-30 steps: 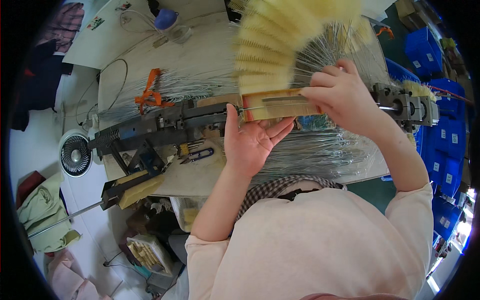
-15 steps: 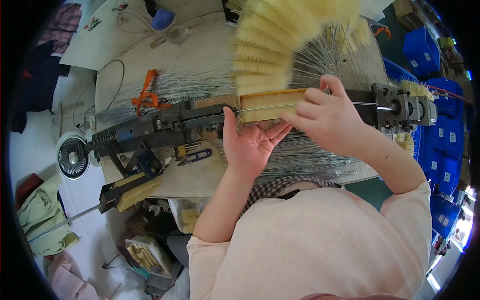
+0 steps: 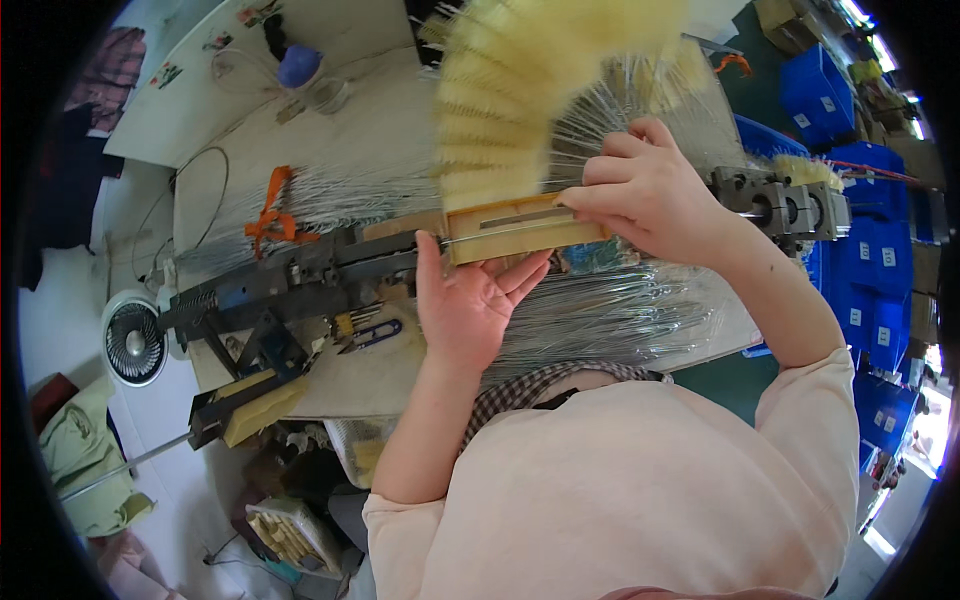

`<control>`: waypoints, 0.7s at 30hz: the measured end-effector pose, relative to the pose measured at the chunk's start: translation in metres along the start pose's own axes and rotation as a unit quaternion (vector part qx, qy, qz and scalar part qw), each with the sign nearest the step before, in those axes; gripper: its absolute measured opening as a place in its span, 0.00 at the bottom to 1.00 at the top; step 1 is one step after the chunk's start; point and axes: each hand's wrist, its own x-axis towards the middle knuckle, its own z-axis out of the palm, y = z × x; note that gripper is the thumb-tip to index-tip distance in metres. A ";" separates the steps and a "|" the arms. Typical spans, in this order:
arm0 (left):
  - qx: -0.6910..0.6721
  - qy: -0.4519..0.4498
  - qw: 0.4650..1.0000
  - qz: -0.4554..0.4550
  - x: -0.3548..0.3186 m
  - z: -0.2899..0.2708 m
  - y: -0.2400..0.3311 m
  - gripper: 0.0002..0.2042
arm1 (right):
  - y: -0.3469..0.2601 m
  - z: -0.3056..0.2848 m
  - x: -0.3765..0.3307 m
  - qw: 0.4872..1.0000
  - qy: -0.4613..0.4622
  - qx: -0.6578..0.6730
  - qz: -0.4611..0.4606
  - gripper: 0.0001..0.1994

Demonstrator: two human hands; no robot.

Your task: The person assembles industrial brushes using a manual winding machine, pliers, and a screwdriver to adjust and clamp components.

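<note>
A long, shallow yellowish tray lies across the middle of the bench, with a thin metal wire running along it and a grey strip in its recess. Under its left end is my left hand, palm up, thumb raised beside the dark metal machine bar and fingers stretched out beneath the tray. From the right, my right hand reaches over the tray's other end. Its thumb and fingers are pinched together near the tray's far edge; what lies between them is hidden.
A dark metal fixture extends left, and a clamp block stands on the right. Yellow bristle brushes fan out behind the tray. Bundled wires lie in front; orange-handled pliers and blue snips lie leftward.
The tray's filling, pale and nearly level before, now shows a recess with a grey strip. My right hand has shifted its fingers to the far edge. The whole view has moved slightly.
</note>
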 end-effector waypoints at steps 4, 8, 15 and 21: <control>-0.001 0.021 1.000 0.007 0.000 0.002 -0.001 0.41 | 0.007 0.003 -0.019 0.999 -0.021 -0.045 0.009 0.08; 0.010 0.024 1.000 0.014 0.001 0.000 -0.003 0.41 | 0.006 0.004 -0.022 0.997 -0.029 -0.076 -0.003 0.09; -0.044 0.022 0.999 0.005 0.002 -0.004 -0.005 0.40 | -0.005 -0.009 -0.034 0.999 -0.005 0.028 -0.015 0.11; -0.045 0.032 0.998 0.007 0.001 0.000 -0.003 0.40 | 0.008 0.001 -0.021 0.999 0.028 0.029 0.005 0.09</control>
